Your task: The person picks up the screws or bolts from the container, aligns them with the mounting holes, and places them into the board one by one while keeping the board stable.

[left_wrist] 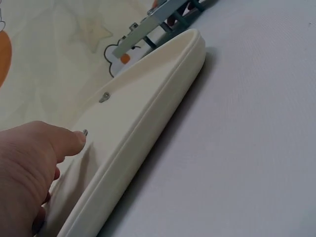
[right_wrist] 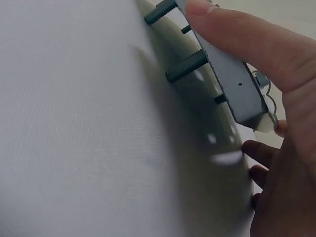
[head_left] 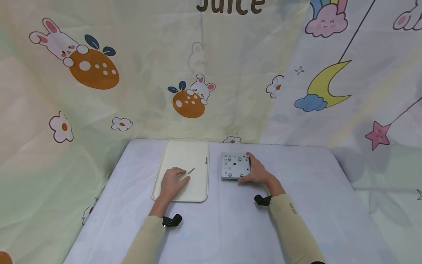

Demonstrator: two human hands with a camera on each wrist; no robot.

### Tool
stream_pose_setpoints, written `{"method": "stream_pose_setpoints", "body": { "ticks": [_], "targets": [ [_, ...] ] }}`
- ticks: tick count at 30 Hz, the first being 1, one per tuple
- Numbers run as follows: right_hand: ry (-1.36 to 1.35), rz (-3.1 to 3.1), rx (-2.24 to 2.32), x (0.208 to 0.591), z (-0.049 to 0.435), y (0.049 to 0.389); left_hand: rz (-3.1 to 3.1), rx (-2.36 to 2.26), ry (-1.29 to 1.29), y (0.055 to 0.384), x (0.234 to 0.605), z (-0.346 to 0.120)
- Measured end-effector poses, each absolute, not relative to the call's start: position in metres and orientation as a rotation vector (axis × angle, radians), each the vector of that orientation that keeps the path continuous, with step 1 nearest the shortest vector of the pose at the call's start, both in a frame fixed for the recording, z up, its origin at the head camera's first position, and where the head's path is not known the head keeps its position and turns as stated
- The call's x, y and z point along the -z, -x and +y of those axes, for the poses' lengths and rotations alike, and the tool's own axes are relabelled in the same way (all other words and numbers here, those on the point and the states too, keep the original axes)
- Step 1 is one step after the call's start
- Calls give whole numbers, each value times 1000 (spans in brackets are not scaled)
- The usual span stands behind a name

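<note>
A small screw lies on the cream tray. My left hand is over the tray, with thumb and index finger apart and their tips right by that screw's head. In the left wrist view the thumb overlaps the screw. My right hand grips the right side of a square metal plate, thumb at the near edge and fingers at the far corner. Several bolts stand in the plate's top, and threaded ends stick out underneath, seen in the right wrist view.
Another small metal piece lies near the tray's right side. Plate and tray are side by side on a table with a white cloth. A printed curtain hangs behind the table's back edge.
</note>
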State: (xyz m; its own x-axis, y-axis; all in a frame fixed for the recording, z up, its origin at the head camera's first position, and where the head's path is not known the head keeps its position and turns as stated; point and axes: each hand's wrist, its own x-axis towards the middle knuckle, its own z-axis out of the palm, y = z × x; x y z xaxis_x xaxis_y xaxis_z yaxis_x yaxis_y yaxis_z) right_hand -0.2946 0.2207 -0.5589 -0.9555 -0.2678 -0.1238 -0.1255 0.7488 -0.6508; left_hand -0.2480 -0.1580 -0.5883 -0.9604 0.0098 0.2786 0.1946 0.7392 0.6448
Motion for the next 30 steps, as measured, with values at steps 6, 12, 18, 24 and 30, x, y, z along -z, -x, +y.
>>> {"method": "stream_pose_setpoints", "body": {
  "ticks": [6,12,18,24,30],
  "targets": [
    [359,2737,1058,566,223,290,-2720,915,53,250,589,-147],
    [308,2742,1065,570,224,287,-2657,896,34,251,586,-141],
    [241,2695,1011,571,226,286,-2651,926,10,252,585,-138],
    [254,2672,1035,569,222,285,-2644,925,-7,254,587,-138],
    [272,2675,1046,569,217,285,-2620,963,-29,250,586,-137]
  ]
}}
